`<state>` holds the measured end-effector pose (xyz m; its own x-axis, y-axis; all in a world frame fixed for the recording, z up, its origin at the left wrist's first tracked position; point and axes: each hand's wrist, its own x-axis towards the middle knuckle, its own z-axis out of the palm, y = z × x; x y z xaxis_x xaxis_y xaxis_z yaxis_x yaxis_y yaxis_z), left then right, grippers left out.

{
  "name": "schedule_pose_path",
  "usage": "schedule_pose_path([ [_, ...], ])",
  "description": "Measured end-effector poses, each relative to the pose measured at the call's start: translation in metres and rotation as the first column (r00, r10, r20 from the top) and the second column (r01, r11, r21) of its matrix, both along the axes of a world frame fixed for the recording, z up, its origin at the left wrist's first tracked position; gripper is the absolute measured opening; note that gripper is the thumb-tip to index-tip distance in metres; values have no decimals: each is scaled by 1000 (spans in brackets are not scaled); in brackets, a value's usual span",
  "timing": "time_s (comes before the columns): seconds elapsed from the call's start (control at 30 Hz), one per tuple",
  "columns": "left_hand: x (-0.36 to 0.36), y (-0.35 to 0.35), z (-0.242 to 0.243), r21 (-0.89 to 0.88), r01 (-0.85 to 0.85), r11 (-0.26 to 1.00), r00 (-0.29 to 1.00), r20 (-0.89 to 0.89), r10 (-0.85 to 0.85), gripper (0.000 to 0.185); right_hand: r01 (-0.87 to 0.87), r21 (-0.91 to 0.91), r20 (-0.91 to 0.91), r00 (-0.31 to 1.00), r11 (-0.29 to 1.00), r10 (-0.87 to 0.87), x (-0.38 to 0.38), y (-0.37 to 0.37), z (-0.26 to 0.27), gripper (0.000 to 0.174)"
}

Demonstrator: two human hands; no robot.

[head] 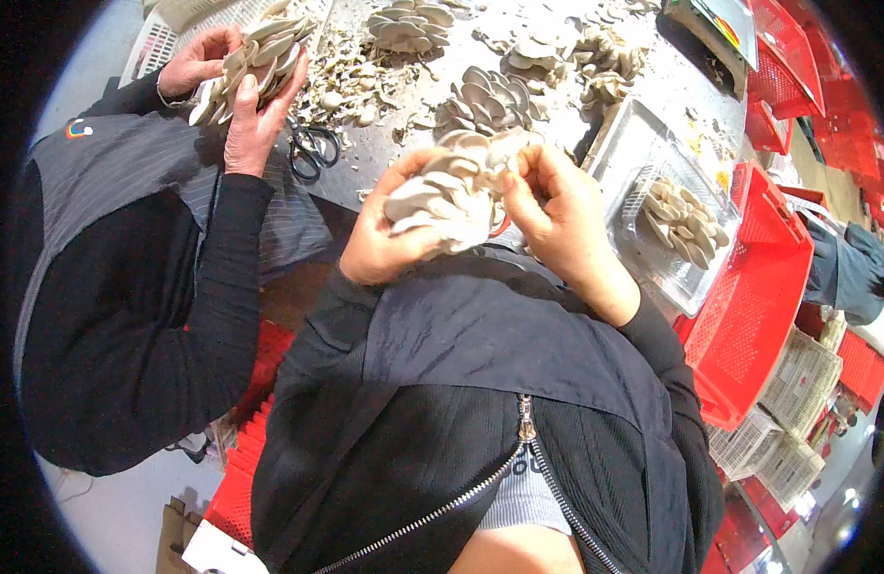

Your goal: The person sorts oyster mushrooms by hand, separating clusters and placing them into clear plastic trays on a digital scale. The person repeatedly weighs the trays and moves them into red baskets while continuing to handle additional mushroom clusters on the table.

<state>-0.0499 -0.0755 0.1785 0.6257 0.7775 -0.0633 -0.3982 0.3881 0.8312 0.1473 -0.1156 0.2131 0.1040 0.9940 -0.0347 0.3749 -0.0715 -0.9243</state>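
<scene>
A pale cluster of oyster mushrooms (442, 204) rests in my left hand (388, 229), whose fingers and thumb wrap its left side. My right hand (560, 208) pinches the cluster's right edge between thumb and fingers. A bit of a red handle (499, 227) shows beneath the cluster by my right hand; the rest of it is hidden. Just beyond, a greyer mushroom cluster (488, 100) sits on the metal table (349, 176). To the right, a clear plastic tray (632, 204) with mushrooms (682, 219) in it lies in a larger shallow tray (628, 122).
At the left a co-worker holds another mushroom cluster (259, 61) in both hands. Black-handled scissors (311, 149) lie near that person. Trimmings (356, 90) and more clusters (411, 25) cover the table's far part. Red crates (754, 301) stand at the right, a white basket (158, 36) at the upper left.
</scene>
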Motion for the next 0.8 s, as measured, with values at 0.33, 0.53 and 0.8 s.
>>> schedule_pose_path([
  [0.33,-10,6,-4,-217,-191,957,960,164,229,68,-21,-45,691,722,999,47,24,19,-8,14],
  [0.53,-9,12,-2,37,-112,993,990,96,108,66,-99,113,80,993,989,91,7,22,10,19],
  [0.8,-11,6,-5,-243,-65,968,965,230,123,68,-131,147,-58,988,980,141,-5,27,7,9],
])
